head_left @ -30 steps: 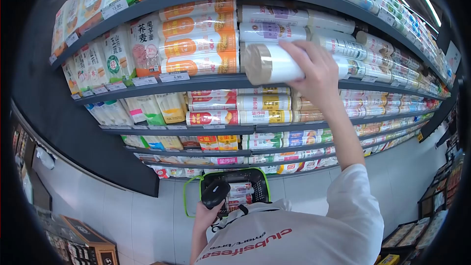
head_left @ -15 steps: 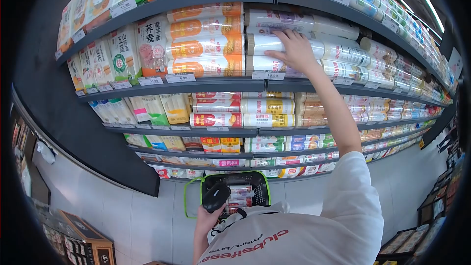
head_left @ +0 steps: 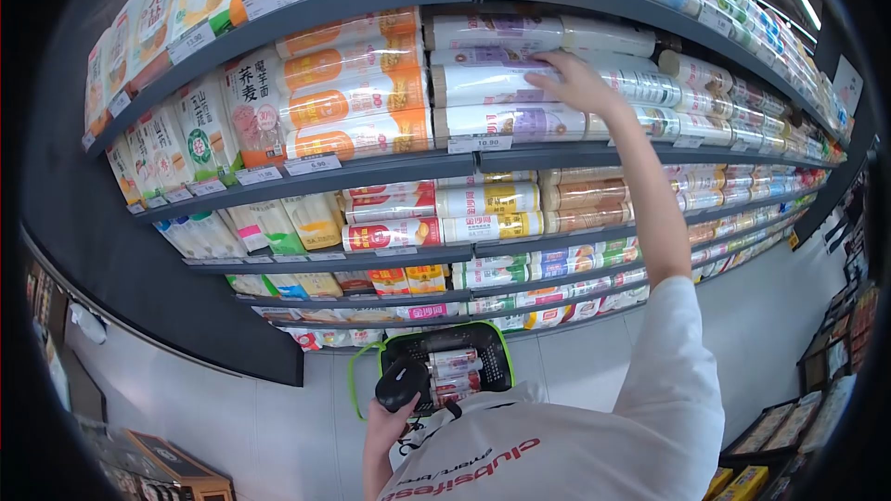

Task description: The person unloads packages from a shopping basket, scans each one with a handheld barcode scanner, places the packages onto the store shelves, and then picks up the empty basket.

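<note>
My right hand (head_left: pixel 583 85) reaches to the upper shelf, its fingers apart over a long noodle pack (head_left: pixel 483 85) with a white wrapper and purple label. The fingertips lie at the pack's right part; firm contact cannot be made out. Similar purple-labelled packs lie above and below it. Down by my body, my left hand (head_left: pixel 388 416) is closed around a black rounded object (head_left: pixel 403 384), handle-like in shape. Just beyond it stands a black shopping basket (head_left: pixel 502 353) with a green rim, holding several clear-wrapped noodle packs (head_left: pixel 453 373).
Orange noodle packs (head_left: pixel 357 97) and upright bags (head_left: pixel 200 125) fill the shelf to the left. A shelf edge with price tags (head_left: pixel 479 143) runs below my right hand. More stocked shelves continue down to the grey tiled floor (head_left: pixel 594 353). A wooden display stand (head_left: pixel 176 464) is at lower left.
My right hand has slid right along the noodle packs, uncovering more of the purple label. The view has shifted slightly. My left hand still holds the black object.
</note>
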